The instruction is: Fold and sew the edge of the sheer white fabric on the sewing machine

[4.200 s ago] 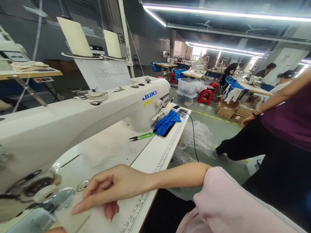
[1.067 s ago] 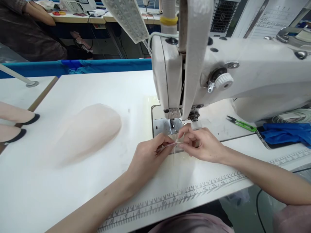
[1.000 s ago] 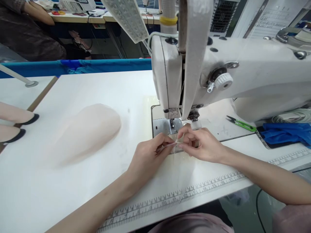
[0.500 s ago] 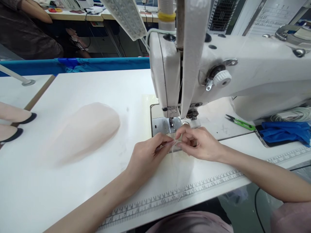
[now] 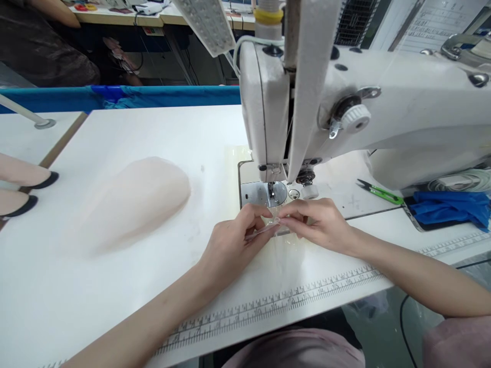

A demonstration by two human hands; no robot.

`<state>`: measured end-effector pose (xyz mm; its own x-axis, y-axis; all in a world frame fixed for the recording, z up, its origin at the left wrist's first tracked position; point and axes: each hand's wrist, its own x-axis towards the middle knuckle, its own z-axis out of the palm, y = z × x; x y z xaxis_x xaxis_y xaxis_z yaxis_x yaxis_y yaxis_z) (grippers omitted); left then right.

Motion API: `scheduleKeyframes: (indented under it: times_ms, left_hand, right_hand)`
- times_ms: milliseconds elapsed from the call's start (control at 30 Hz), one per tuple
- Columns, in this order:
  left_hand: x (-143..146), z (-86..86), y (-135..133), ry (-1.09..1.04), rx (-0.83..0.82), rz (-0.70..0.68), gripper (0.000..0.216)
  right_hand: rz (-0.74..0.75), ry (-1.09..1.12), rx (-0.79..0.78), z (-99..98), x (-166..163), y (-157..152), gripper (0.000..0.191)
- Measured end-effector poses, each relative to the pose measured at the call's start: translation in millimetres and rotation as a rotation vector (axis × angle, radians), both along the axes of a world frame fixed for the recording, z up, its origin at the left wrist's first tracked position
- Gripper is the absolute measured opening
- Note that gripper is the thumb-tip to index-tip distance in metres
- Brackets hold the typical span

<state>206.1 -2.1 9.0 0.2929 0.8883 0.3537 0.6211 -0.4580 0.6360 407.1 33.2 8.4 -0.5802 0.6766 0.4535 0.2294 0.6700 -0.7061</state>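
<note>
Both my hands meet just in front of the presser foot (image 5: 271,191) of a white sewing machine (image 5: 345,112). My left hand (image 5: 230,245) pinches a thin, sheer, pale piece of fabric (image 5: 284,250) with thumb and fingers closed. My right hand (image 5: 318,225) pinches the same piece from the right, fingertips almost touching the left ones. The sheer piece hangs down over the white table (image 5: 115,286) toward the printed ruler (image 5: 287,301). A stack of pale pink sheer pieces (image 5: 134,202) lies to the left.
Green thread snips (image 5: 378,191) and a blue cloth (image 5: 452,207) lie under the machine arm at right. Two beige pieces with black tips (image 5: 23,189) stick in from the left edge. A blue bin edge (image 5: 115,94) and another person's dark sleeve (image 5: 46,56) are behind the table.
4.2 s ago the view faced right across the workshop with one hand resting on the table. Since a second ago both hands have stayed pinched on the sheer piece, drawing slightly back from the needle.
</note>
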Motion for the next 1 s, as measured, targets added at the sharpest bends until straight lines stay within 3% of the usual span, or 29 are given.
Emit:
scheduleKeyframes:
  times_ms: [100, 167, 400, 500, 600, 700, 767, 833, 900, 1000]
  left_hand:
    - [1.0, 0.9, -0.8, -0.039, -0.072, -0.018, 0.016]
    - [1.8, 1.0, -1.0, -0.049, -0.060, -0.043, 0.020]
    - [1.4, 4.6, -3.3, -0.010, 0.112, -0.105, 0.012]
    - [-1.5, 12.5, -3.4, 0.016, -0.006, -0.115, 0.013]
    - [-3.9, 16.1, -1.6, 0.087, -0.214, -0.108, 0.015]
    - [-3.3, 9.9, -0.1, 0.237, -0.199, 0.003, 0.014]
    - [-1.6, 3.4, 0.1, 0.323, -0.123, 0.075, 0.006]
    - [0.1, -1.4, -0.1, 0.389, 0.018, 0.114, 0.018]
    - [1.4, -3.1, -0.9, 0.459, 0.221, 0.111, 0.026]
    - [3.5, -1.5, -5.6, 0.566, 0.497, 0.034, 0.016]
  right_hand:
    - [-0.049, -0.095, 0.468, -4.9, 4.8, 1.4, 0.012]
    - [-0.028, -0.204, 0.658, -5.8, 7.9, 2.0, 0.015]
    - [0.129, -0.238, 0.810, 3.7, 11.8, 0.9, 0.019]
    - [0.101, -0.190, 0.861, 4.3, 10.3, -1.8, 0.017]
    - [0.000, -0.207, 0.681, -0.9, 4.9, -4.4, 0.014]
    - [-0.073, -0.254, 0.347, -8.7, -2.6, -3.8, 0.018]
    - [-0.128, -0.275, 0.156, -12.5, -6.6, -1.3, 0.018]
    - [-0.190, -0.292, 0.025, -13.6, -8.8, 1.8, 0.014]
    - [-0.233, -0.307, -0.056, -12.4, -9.7, 4.5, 0.011]
    - [-0.244, -0.318, -0.113, -8.4, -10.3, 7.2, 0.010]
